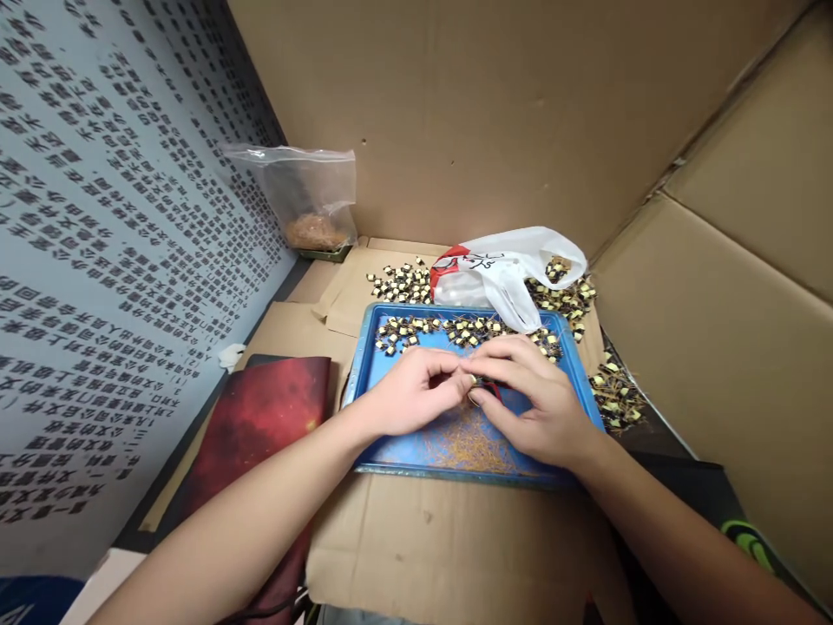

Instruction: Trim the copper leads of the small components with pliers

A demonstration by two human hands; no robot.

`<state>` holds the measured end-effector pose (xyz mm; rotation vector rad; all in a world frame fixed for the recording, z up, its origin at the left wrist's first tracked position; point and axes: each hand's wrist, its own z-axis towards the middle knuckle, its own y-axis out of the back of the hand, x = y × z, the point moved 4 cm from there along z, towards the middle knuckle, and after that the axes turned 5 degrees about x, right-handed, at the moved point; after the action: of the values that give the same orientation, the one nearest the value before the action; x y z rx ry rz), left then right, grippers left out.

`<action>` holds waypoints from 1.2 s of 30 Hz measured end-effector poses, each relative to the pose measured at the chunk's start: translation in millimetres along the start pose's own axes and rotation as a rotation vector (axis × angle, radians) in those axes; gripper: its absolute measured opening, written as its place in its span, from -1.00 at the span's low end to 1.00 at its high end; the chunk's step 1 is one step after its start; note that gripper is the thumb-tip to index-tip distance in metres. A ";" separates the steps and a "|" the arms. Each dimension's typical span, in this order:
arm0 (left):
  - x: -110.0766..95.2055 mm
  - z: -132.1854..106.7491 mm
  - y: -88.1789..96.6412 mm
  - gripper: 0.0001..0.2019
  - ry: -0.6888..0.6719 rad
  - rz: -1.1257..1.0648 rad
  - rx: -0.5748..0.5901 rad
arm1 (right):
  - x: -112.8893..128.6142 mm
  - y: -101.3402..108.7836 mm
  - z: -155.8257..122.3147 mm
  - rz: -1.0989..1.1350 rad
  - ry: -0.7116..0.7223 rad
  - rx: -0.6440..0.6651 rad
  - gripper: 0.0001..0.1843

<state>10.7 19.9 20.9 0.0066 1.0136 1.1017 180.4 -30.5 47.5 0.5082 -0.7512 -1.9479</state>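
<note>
Both my hands meet over a blue tray [374, 369]. My left hand [413, 395] is closed in a pinch on a small yellow-and-black component [473, 380]. My right hand [527, 395] has its fingers curled round a small tool with red handles [489, 391], held against the same component. A row of the same small components [455, 330] lies along the tray's far edge. Fine copper wire clippings [465, 443] are scattered over the near part of the tray.
A white plastic bag [508, 269] lies behind the tray among loose component piles [400, 282]. More components [615, 399] lie right of the tray. A clear bag with copper scraps [312, 208] stands at the back left. A red mat [260, 425] lies left. Cardboard walls enclose the spot.
</note>
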 end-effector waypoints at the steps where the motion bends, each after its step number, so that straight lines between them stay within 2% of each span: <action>1: -0.1 0.0 0.0 -0.57 0.006 0.007 0.007 | 0.7 -0.4 0.3 0.000 0.015 -0.006 -0.50; 6: -1.0 -0.1 1.6 -0.54 0.025 -0.019 -0.007 | -0.9 -0.1 -0.7 -0.008 -0.001 -0.060 -0.61; 9: -0.7 -0.8 3.2 -0.52 -0.008 -0.045 -0.036 | -2.9 1.1 -1.9 0.006 -0.030 -0.081 -0.68; 11: 0.7 -1.6 4.5 -0.51 -0.036 -0.079 -0.074 | -3.8 2.6 -2.1 0.022 -0.056 -0.104 -0.71; 13: 2.1 -2.4 6.0 -0.59 -0.075 -0.137 -0.132 | -3.7 4.9 -1.8 0.026 -0.072 -0.144 -0.71; 15: 2.2 -3.0 6.6 -0.74 -0.131 -0.173 -0.185 | -2.2 7.1 -1.1 0.016 -0.062 -0.187 -0.69; 16: 1.5 -3.3 6.1 -0.75 -0.163 -0.173 -0.201 | -1.2 7.9 -0.7 0.010 -0.049 -0.203 -0.68; 19: -0.7 -3.5 3.5 -0.71 -0.233 -0.145 -0.222 | 0.7 8.2 -0.1 0.001 -0.010 -0.216 -0.63; 24: 0.0 -3.0 1.5 -0.71 -0.274 -0.120 -0.256 | -0.6 8.8 -1.6 -0.036 0.036 -0.245 -0.54; 28: 0.6 -2.3 1.3 -0.58 -0.318 -0.140 -0.240 | -2.2 9.2 -2.3 -0.083 0.060 -0.223 -0.50; 36: 2.2 -4.0 3.4 -0.56 -0.294 0.031 -0.284 | -2.7 11.0 -2.5 -0.241 0.059 -0.207 -0.51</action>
<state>5.7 21.3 18.7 -0.0435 0.5919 1.2240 190.2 -32.8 53.4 0.5459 -0.4601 -2.1946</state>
